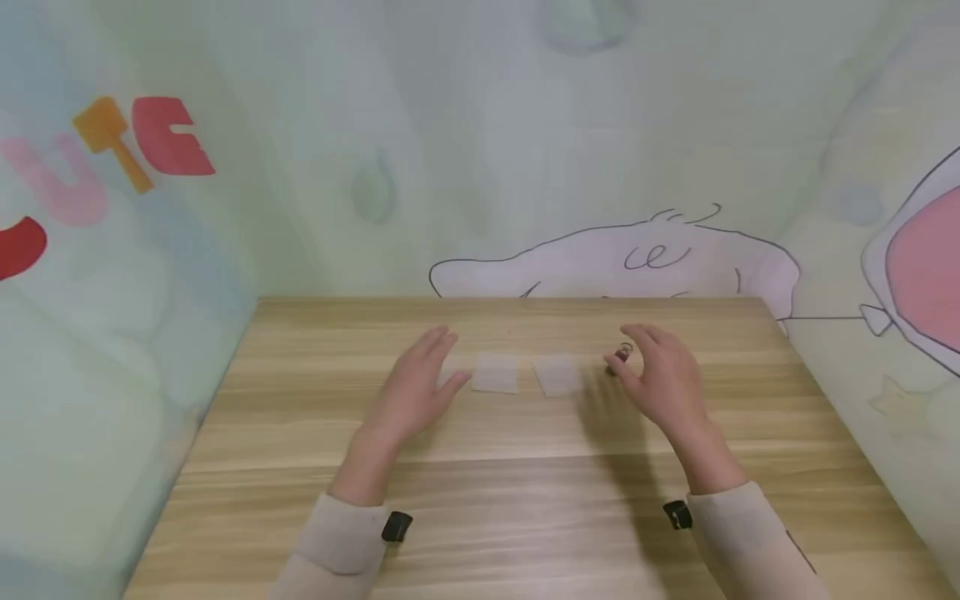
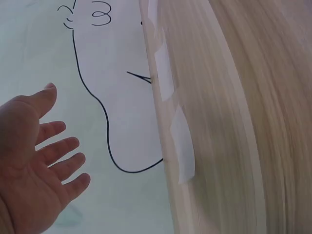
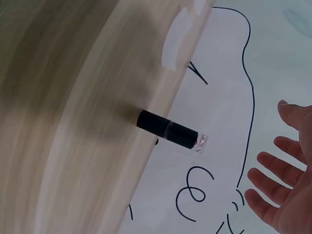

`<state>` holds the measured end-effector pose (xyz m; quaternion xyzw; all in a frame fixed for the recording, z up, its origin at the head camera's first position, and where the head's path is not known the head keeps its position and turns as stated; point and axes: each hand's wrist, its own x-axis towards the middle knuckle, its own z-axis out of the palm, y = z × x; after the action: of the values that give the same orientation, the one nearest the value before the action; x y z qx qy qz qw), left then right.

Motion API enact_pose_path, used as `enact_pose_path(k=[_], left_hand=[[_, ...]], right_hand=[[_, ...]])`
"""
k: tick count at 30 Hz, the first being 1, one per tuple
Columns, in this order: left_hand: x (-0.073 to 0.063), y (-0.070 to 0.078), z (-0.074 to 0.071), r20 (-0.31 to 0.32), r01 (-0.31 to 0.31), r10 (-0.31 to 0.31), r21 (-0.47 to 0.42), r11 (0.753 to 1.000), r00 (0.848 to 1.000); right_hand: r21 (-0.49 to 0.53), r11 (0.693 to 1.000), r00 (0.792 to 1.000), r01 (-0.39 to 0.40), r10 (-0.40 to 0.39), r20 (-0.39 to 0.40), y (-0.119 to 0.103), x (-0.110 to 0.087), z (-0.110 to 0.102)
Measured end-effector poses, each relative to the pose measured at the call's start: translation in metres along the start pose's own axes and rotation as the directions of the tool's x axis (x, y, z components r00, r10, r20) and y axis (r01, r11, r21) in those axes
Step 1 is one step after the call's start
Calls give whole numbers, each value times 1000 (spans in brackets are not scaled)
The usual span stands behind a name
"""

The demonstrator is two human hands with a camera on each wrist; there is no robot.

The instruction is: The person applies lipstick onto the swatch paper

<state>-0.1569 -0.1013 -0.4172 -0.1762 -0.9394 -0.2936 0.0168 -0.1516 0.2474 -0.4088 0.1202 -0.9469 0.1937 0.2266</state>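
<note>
My left hand (image 1: 416, 387) hovers over the table with fingers spread, just left of two thin white square pieces (image 1: 495, 373) that lie side by side. In the left wrist view its palm (image 2: 34, 165) has nothing in it. My right hand (image 1: 667, 379) is held beside a small black tube with a clear top, like a lipstick (image 1: 624, 353), partly hidden by the thumb in the head view. The right wrist view shows this lipstick standing upright on the table, apart from the loosely spread fingers (image 3: 275, 168). The right hand holds nothing.
A wood-grain table (image 1: 480, 483) reaches to a wall covering (image 1: 480, 167) printed with cartoon shapes and letters. The right white square (image 1: 557, 375) lies between its neighbour and the lipstick. Each sleeve cuff has a black wrist device (image 1: 397, 527) at it.
</note>
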Motion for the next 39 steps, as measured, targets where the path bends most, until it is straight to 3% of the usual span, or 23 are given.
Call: enact_pose_path(k=[4, 11, 23, 31, 39], left_hand=[[7, 8, 11, 27, 2, -3, 20, 1000, 1000], [25, 23, 32, 72, -57, 54, 45, 997, 996], [60, 55, 72, 208, -131, 105, 118, 984, 972], [77, 73, 94, 240, -178, 149, 107, 978, 959], [91, 88, 110, 262, -195, 165, 90, 977, 951]], right_hand=[[-14, 999, 999, -36, 36, 15, 6, -7, -2], [-22, 996, 995, -86, 87, 52, 17, -15, -2], [-73, 992, 983, -107, 116, 140, 40, -30, 4], [-74, 984, 969, -162, 173, 177, 56, -32, 10], [-60, 986, 972, -159, 166, 165, 66, -35, 16]])
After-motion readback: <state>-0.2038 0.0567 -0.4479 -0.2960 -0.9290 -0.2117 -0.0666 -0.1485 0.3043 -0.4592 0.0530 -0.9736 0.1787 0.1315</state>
